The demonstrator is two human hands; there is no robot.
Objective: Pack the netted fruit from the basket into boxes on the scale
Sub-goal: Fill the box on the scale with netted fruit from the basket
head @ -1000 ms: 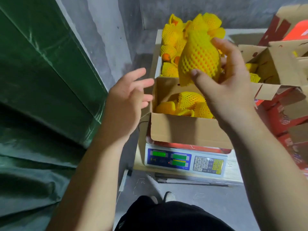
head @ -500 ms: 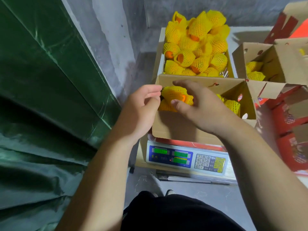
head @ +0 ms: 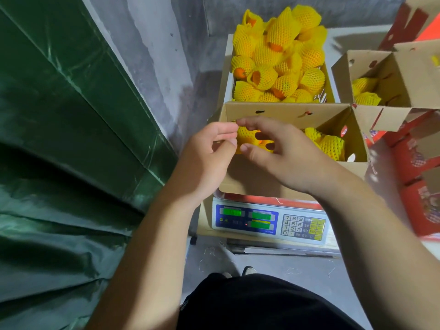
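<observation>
Green tarp (head: 66, 144) at left; red cartons (head: 419, 177) at right; grey concrete wall (head: 166, 44) behind.

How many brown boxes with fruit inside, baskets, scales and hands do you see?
Open brown boxes with fruit: 2
Fruit basket: 1
Scale: 1
Hands: 2, left and right
Total: 6

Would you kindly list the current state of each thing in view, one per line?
Box on the scale: open, partly filled.
Netted fruit: in the box, under both hands.
Left hand: fingers curled at the fruit's net.
Right hand: curled over the fruit.
Basket: heaped with netted fruit.
Scale: on, displays lit.
Second box: open, a few fruit inside.
</observation>
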